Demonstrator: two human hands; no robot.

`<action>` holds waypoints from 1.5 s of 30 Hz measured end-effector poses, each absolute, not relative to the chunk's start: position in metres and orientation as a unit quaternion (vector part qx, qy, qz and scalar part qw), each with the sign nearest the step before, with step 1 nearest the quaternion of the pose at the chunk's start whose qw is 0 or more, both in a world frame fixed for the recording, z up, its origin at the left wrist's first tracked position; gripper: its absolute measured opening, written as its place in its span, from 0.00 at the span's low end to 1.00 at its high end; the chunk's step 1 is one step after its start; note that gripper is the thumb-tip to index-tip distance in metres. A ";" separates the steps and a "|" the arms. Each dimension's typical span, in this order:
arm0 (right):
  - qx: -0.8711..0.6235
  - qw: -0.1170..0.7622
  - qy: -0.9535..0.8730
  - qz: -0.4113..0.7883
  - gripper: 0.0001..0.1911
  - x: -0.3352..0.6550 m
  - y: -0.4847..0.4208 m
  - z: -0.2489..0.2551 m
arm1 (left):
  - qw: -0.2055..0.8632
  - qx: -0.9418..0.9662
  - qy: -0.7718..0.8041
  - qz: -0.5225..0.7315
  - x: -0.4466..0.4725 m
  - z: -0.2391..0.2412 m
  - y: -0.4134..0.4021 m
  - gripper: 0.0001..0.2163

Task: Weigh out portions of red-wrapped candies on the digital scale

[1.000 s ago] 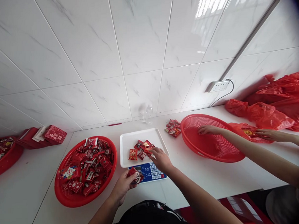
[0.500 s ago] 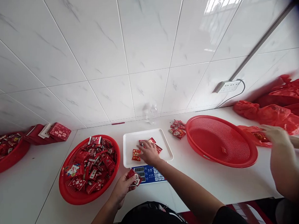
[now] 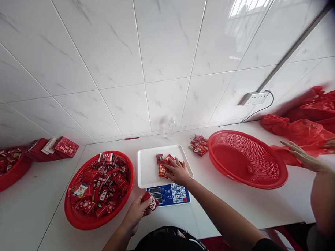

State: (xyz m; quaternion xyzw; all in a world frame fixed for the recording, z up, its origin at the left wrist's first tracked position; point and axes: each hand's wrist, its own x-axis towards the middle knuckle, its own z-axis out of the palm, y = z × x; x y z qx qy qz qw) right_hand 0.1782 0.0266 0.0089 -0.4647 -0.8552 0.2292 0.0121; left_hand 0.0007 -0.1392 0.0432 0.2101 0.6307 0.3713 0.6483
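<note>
My right hand (image 3: 179,172) is cupped over several red candy packets (image 3: 162,166) on the white tray (image 3: 148,170) of a blue-faced scale (image 3: 170,194), its fingers curled round them. My left hand (image 3: 137,212) hovers in front of the scale and pinches a few red packets (image 3: 151,201). Left of the scale stands a red basket (image 3: 74,220) heaped with more red packets (image 3: 103,184).
An almost bare red basket (image 3: 247,159) sits right of the scale, with a small pile of packets (image 3: 198,144) behind it. Another person's hand (image 3: 303,157) reaches over red plastic bags (image 3: 307,129) at the far right. A clear bottle (image 3: 169,128), a power strip (image 3: 253,98) and red boxes (image 3: 64,146) line the wall.
My right hand has swept across the tray and gathered the spread packets into one clump. The other person's hands have left the right basket and moved to the red bags.
</note>
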 end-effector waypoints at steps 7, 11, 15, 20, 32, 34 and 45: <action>-0.433 0.154 -0.829 0.319 0.26 0.192 -0.010 0.029 | 0.649 0.267 0.619 0.353 0.011 0.052 -0.134 0.18; -0.331 0.110 -0.790 0.504 0.23 0.196 -0.054 0.042 | 0.672 0.345 0.567 0.329 0.022 0.056 -0.136 0.14; -0.346 0.050 -0.751 0.560 0.21 0.201 -0.080 0.039 | 0.703 0.355 0.530 0.313 0.031 0.058 -0.138 0.13; -0.330 0.148 -0.616 0.700 0.26 0.201 -0.088 0.036 | 0.678 0.356 0.554 0.327 0.032 0.057 -0.139 0.13; -0.296 0.139 -0.532 0.781 0.30 0.205 -0.096 0.050 | 0.706 0.375 0.520 0.301 0.035 0.070 -0.144 0.17; -0.298 0.135 -0.526 0.785 0.29 0.205 -0.097 0.047 | 0.700 0.373 0.530 0.300 0.036 0.068 -0.145 0.18; -0.279 0.135 -0.554 0.773 0.31 0.206 -0.103 0.052 | 0.710 0.404 0.480 0.320 0.042 0.074 -0.151 0.18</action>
